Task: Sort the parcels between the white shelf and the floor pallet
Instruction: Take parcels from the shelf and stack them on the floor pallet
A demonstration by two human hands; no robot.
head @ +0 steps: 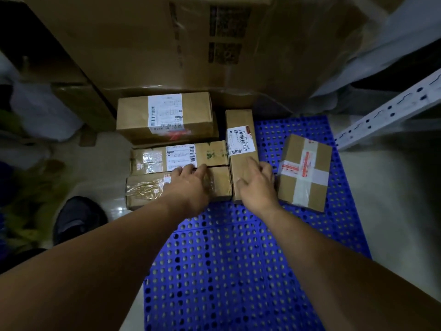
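Note:
Several brown cardboard parcels lie on the blue perforated floor pallet (238, 259). My left hand (188, 187) rests on top of the nearest long flat parcel (148, 187), fingers spread toward the labelled parcel (179, 156) behind it. My right hand (257, 185) presses on the near end of a narrow upright parcel (241, 139), thumb on its top, fingers down its right side. A squarer parcel crossed with white and red tape (305, 173) lies to the right, apart from my hand. A taller labelled box (164, 115) stands at the back.
A very large cardboard carton (191, 44) fills the background behind the pallet. The white shelf's perforated upright (386, 111) slants at the right. Plastic bags (40, 108) and a dark shoe (76, 218) are on the floor at the left.

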